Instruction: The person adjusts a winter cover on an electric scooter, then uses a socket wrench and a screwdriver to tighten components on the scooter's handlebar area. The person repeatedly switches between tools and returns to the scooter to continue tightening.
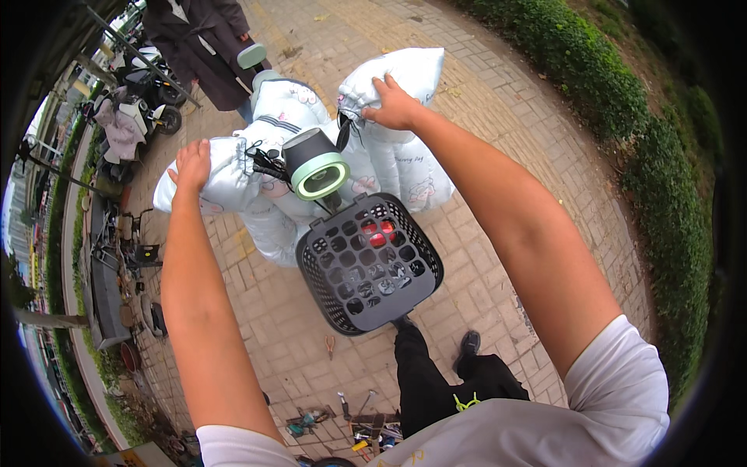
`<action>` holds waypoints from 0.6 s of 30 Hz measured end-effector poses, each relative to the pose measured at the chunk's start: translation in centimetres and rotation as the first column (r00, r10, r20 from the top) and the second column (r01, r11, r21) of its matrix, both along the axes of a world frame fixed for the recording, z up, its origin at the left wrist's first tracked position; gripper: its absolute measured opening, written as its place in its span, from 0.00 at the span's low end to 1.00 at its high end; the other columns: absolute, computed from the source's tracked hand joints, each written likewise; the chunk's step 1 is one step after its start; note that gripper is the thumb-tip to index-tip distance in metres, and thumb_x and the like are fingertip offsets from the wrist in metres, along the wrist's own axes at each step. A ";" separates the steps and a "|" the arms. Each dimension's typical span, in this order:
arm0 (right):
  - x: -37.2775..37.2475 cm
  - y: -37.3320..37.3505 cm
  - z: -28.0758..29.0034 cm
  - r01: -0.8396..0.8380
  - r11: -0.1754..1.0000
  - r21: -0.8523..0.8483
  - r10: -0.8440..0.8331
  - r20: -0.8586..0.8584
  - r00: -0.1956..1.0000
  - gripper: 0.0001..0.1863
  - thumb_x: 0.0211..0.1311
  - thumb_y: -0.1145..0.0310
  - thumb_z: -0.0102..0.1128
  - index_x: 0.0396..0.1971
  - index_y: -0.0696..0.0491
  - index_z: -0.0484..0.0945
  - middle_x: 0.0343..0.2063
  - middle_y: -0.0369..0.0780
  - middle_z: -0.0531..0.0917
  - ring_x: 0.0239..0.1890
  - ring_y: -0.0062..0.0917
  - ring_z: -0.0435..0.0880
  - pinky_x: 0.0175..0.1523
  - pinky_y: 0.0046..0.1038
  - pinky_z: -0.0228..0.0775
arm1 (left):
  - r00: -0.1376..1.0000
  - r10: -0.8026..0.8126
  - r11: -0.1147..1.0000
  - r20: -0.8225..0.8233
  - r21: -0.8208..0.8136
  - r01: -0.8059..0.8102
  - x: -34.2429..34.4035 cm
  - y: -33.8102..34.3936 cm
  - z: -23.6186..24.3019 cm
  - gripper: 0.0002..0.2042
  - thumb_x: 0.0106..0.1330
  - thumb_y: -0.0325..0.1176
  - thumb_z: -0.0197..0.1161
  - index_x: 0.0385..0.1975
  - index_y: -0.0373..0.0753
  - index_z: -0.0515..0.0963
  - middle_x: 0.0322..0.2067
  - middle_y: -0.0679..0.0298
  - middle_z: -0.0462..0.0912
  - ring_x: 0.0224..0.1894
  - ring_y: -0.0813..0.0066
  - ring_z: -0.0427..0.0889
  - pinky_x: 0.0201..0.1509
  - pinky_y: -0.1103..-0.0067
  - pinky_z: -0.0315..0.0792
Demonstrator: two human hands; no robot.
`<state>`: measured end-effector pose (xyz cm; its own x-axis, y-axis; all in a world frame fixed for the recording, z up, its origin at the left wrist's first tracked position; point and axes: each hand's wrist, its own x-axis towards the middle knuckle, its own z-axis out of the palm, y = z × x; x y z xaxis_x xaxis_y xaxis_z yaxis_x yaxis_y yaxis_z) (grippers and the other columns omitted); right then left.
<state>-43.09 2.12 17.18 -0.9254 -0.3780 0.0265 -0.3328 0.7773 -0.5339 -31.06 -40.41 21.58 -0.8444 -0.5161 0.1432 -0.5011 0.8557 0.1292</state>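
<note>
While open brick paving point(498, 101) stretches to a hedge point(661, 171) on the far side of the scooter's black basket point(366, 265), parked scooters point(132, 117) and a standing person point(206, 47) crowd the other side. Beyond the basket, the left hand point(192, 165) grips one pale quilted handlebar muff point(226, 183), fingers curled over it; the right hand point(395, 105) clasps the other muff point(405, 78). Tools point(350, 416) lie on the paving on the near side of the basket.

One head-worn fisheye view looks steeply down from above the person's outstretched arms, close over the scooter's black basket point(367, 263) and headlight point(316, 165), with brick pavement point(498, 101) curving toward the dark rim.
</note>
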 end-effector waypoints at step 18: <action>37.4 29.4 -21.7 0.169 0.968 0.185 -0.245 0.557 0.794 0.48 0.55 0.43 0.63 0.69 0.57 0.57 0.70 0.58 0.53 0.71 0.50 0.56 0.72 0.39 0.54 | 0.951 0.145 0.989 -0.274 0.043 -0.138 8.8 2.0 -3.5 0.31 0.74 0.53 0.40 0.69 0.38 0.60 0.71 0.48 0.56 0.74 0.51 0.50 0.73 0.50 0.43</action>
